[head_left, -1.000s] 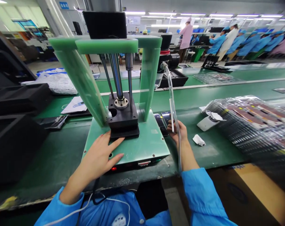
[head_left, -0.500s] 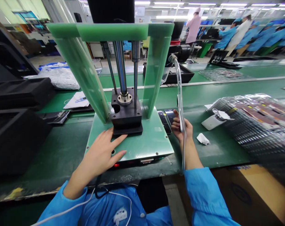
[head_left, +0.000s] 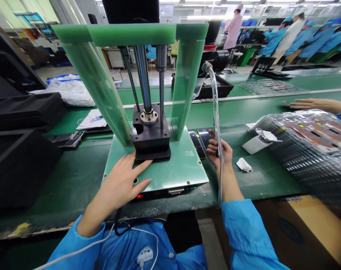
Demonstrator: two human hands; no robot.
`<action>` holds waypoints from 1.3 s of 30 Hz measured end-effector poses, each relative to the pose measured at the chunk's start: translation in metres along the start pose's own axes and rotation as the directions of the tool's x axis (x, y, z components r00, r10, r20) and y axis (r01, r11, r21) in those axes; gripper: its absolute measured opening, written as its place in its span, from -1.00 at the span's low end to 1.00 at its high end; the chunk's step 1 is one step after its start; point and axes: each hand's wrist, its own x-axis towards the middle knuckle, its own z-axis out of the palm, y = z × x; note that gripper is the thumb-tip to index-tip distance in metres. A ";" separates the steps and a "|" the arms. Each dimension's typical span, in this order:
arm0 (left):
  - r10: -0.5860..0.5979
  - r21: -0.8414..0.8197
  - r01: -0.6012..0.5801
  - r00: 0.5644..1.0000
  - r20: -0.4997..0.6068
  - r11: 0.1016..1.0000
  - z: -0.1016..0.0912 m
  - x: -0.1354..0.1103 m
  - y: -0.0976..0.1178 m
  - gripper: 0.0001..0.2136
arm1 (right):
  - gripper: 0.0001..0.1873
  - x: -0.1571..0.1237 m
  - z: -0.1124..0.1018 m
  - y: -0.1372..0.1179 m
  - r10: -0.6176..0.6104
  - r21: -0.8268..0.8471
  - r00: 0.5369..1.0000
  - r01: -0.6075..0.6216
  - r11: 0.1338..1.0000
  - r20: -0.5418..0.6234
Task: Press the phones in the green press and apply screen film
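I see two phones (head_left: 204,137) just beside the press (head_left: 150,137). My left hand (head_left: 116,183) lies spread on its base (head_left: 184,168); my right hand (head_left: 219,153) curls around one clear tube (head_left: 216,105).

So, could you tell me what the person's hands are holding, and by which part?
The right hand holds a clear plastic tube along its middle stretch. The left hand holds nothing, resting flat on the green base plate.

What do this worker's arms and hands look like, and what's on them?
The left hand and right hand are bare, with no gloves. The left sleeve and right sleeve are loose, bright blue work coat, and a thin white cable runs across the left one.
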 end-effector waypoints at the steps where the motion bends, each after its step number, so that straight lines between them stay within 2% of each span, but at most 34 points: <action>1: -0.005 -0.002 0.005 1.000 0.005 1.000 0.000 0.000 0.000 -0.49 | -0.59 0.000 0.000 0.000 -0.001 -0.002 1.000 0.001 1.000 0.002; 13: -0.006 -0.025 0.006 1.000 0.012 1.000 0.000 0.000 0.000 -0.50 | -0.60 0.000 -0.001 -0.001 -0.021 -0.062 1.000 0.022 0.998 0.015; 19: -0.011 -0.037 0.012 1.000 0.026 0.999 -0.002 0.002 0.001 -0.49 | -0.51 0.000 -0.002 -0.001 -0.027 -0.111 1.000 0.028 0.993 0.009; 39: -0.064 -0.107 0.071 0.996 0.063 0.992 -0.008 0.004 0.004 -0.51 | -0.62 -0.002 0.006 -0.002 -0.048 -0.125 0.998 0.041 0.991 -0.048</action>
